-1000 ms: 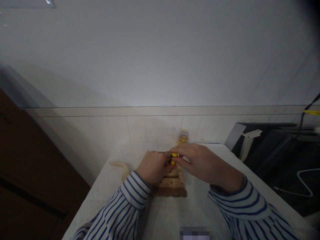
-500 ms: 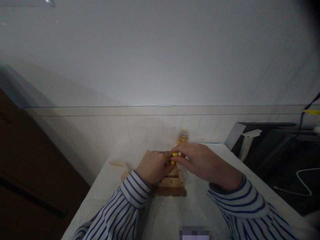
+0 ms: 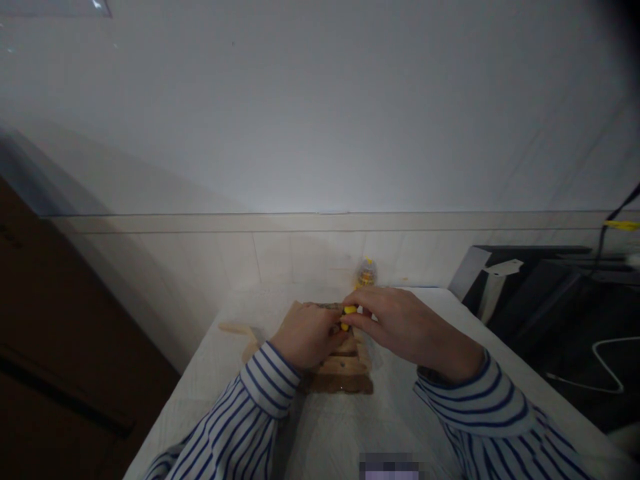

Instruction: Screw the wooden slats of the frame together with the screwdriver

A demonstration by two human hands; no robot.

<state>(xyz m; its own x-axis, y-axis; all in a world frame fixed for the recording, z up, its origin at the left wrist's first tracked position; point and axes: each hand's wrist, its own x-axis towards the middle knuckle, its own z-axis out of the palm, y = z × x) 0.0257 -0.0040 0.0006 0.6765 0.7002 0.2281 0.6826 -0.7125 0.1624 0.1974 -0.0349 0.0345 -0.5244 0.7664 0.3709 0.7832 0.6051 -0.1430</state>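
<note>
A stepped stack of wooden pieces (image 3: 345, 373) stands on the white table (image 3: 340, 433) in front of me. My left hand (image 3: 307, 333) is curled over the stack's left side and grips it. My right hand (image 3: 400, 323) reaches in from the right, its fingers pinched on a small yellow piece (image 3: 349, 310) at the top of the stack. A second bit of yellow (image 3: 344, 327) shows just below, between the two hands. Both sleeves are white with blue stripes.
A small clear jar with yellow contents (image 3: 366, 273) stands at the table's far edge by the tiled wall. A loose wooden piece (image 3: 239, 328) lies left of the stack. Dark furniture with cables (image 3: 575, 300) is to the right, a brown door (image 3: 60, 347) to the left.
My right hand has shifted very slightly down and left over the stack; otherwise nothing has visibly moved.
</note>
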